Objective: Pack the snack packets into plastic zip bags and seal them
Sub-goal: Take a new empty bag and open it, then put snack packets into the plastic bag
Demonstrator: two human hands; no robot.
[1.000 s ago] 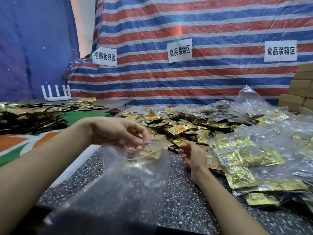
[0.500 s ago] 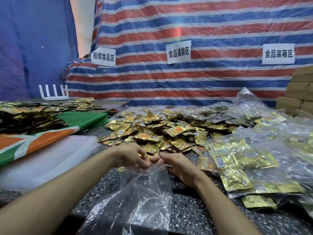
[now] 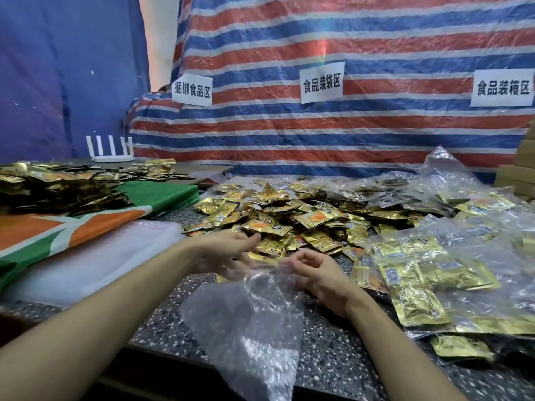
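A clear, empty zip bag (image 3: 254,322) lies crumpled on the speckled table (image 3: 327,369) in front of me, its mouth facing the pile. My right hand (image 3: 318,274) pinches the right side of the bag's mouth with curled fingers. My left hand (image 3: 228,254) is blurred, thumb and fingers spread apart, at the left side of the mouth and touching the near edge of the heap of loose gold snack packets (image 3: 304,221). I cannot see anything gripped in it.
Filled clear bags of gold packets (image 3: 434,273) are heaped on the right. A stack of flat empty bags (image 3: 95,256) lies at the left beside an orange and green cloth (image 3: 86,224) carrying more packets (image 3: 58,186). Cardboard boxes (image 3: 518,175) stand far right.
The bag came down from the air onto the table. Both hands met at its mouth, then my left hand spread and shifted up toward the packet pile.
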